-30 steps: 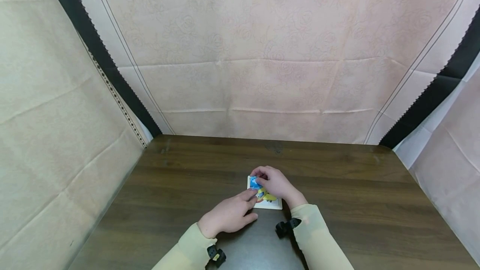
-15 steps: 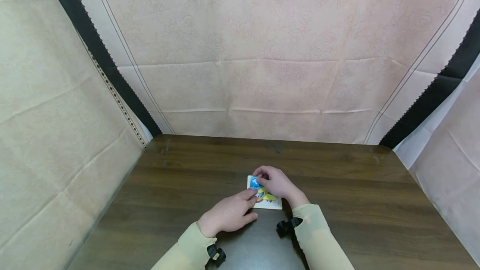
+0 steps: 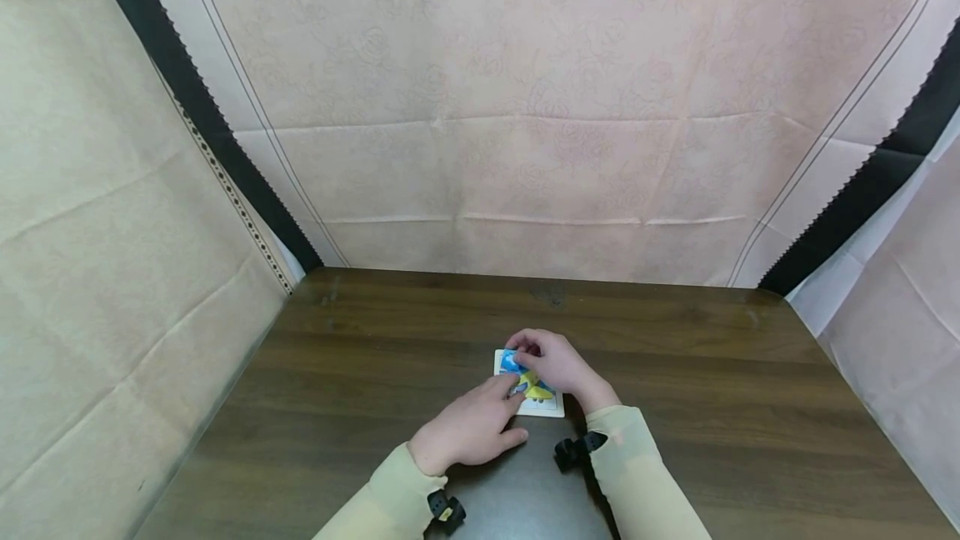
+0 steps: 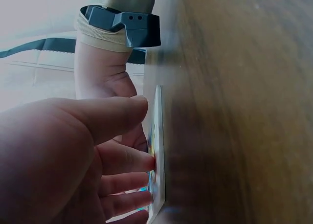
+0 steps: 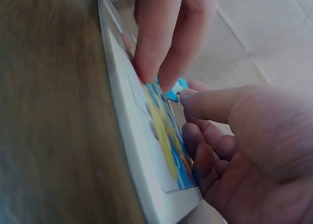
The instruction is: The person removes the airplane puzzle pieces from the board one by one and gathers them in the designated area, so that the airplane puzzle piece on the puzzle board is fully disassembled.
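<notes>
A small white-framed picture puzzle board (image 3: 551, 411) with a yellow and blue picture lies on the table, under both hands. My right hand (image 3: 555, 363) pinches a blue puzzle piece (image 5: 177, 90) between thumb and fingers at the board's far left part; in the right wrist view the piece is tilted up from the picture. My left hand (image 3: 472, 430) reaches in from the left, its mostly straight fingertips pressing on the picture, thumb held apart from the board. In the left wrist view the board (image 4: 159, 185) appears edge-on, and the fingers hide much of its face.
The brown wood-grain table (image 3: 360, 348) extends around the board on all sides. A grey sheen (image 3: 532, 490) shows on its near part between the forearms. Pale patterned cloth (image 3: 555, 107) with dark bands hangs behind and beside the table.
My left hand has shifted slightly to the right, its fingertips further over the picture. The right hand has barely moved and still pinches the blue puzzle piece.
</notes>
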The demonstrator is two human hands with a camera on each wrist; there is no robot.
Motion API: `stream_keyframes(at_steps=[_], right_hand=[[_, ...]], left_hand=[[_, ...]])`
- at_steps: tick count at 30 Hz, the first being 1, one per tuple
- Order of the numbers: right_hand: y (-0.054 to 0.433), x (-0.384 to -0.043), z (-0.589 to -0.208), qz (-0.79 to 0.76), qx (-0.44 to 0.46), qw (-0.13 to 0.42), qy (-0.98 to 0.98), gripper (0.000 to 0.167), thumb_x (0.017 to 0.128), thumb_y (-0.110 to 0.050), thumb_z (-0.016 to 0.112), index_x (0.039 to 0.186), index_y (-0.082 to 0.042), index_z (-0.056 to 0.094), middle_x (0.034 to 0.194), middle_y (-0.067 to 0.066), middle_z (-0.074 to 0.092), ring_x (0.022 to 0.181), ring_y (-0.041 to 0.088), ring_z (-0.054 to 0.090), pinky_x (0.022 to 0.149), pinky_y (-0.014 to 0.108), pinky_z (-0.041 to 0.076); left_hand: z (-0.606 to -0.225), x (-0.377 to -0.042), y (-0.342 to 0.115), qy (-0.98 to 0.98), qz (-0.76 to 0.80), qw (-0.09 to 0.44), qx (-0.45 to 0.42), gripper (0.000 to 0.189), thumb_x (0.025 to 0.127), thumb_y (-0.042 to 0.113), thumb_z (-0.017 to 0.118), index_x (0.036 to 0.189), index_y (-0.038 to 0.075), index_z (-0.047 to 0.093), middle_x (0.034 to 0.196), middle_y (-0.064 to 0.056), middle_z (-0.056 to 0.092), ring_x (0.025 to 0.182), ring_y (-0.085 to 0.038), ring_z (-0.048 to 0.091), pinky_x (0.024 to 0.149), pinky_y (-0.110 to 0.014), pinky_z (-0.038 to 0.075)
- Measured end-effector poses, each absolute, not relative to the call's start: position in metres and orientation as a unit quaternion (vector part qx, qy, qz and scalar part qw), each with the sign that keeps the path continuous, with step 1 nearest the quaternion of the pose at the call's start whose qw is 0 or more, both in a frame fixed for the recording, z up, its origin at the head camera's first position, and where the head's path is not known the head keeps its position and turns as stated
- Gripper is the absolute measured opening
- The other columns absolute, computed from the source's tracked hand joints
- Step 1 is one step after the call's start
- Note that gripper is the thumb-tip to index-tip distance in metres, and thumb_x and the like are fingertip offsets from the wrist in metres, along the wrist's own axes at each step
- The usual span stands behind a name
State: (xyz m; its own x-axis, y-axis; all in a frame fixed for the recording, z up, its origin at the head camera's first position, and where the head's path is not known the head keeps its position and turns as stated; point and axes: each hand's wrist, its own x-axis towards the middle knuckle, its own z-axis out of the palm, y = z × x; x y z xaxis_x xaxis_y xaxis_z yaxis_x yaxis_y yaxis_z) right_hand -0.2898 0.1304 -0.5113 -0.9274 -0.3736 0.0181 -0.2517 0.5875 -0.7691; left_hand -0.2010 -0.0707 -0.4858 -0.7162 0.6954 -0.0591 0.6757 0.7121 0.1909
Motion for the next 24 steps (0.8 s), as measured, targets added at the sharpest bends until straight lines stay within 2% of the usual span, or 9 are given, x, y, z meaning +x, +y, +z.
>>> stream_keyframes(at_steps=[8,13,19,24], right_hand=[[0.132,-0.289,-0.510,-0.430,-0.174,0.068,0.883,0.016,0.104,-0.016,0.072,0.117,-0.025,0.076,0.101,-0.005,0.068,0.097,0.021,0.061,0.092,0.044,0.054],[0.138,-0.292,-0.510,-0.453,-0.172,0.070,0.872,0.016,0.105,-0.019,0.072,0.116,-0.029,0.078,0.108,-0.007,0.072,0.099,0.022,0.062,0.092,0.043,0.054],[0.152,-0.295,-0.505,-0.473,-0.171,0.066,0.862,0.017,0.106,-0.020,0.071,0.120,-0.025,0.079,0.112,-0.004,0.074,0.099,0.023,0.063,0.088,0.040,0.055],[0.174,-0.296,-0.501,-0.471,-0.152,0.068,0.866,0.020,0.107,-0.027,0.069,0.124,-0.024,0.078,0.118,-0.002,0.073,0.105,0.025,0.062,0.092,0.044,0.054]], left_hand=[[-0.487,-0.201,-0.070,0.925,0.082,0.052,0.368,0.048,0.108,0.040,0.064,0.145,0.010,0.066,0.152,-0.009,0.053,0.137,-0.018,0.051,0.108,-0.033,0.051],[-0.488,-0.201,-0.069,0.926,0.083,0.052,0.364,0.050,0.109,0.041,0.063,0.148,0.009,0.064,0.156,-0.010,0.051,0.142,-0.020,0.049,0.111,-0.035,0.049],[-0.489,-0.200,-0.068,0.927,0.090,0.057,0.360,0.054,0.109,0.041,0.063,0.150,0.006,0.062,0.163,-0.013,0.046,0.150,-0.024,0.044,0.118,-0.036,0.043],[-0.489,-0.200,-0.067,0.928,0.093,0.067,0.354,0.056,0.109,0.042,0.061,0.153,0.006,0.060,0.166,-0.014,0.043,0.154,-0.025,0.041,0.121,-0.037,0.040]])
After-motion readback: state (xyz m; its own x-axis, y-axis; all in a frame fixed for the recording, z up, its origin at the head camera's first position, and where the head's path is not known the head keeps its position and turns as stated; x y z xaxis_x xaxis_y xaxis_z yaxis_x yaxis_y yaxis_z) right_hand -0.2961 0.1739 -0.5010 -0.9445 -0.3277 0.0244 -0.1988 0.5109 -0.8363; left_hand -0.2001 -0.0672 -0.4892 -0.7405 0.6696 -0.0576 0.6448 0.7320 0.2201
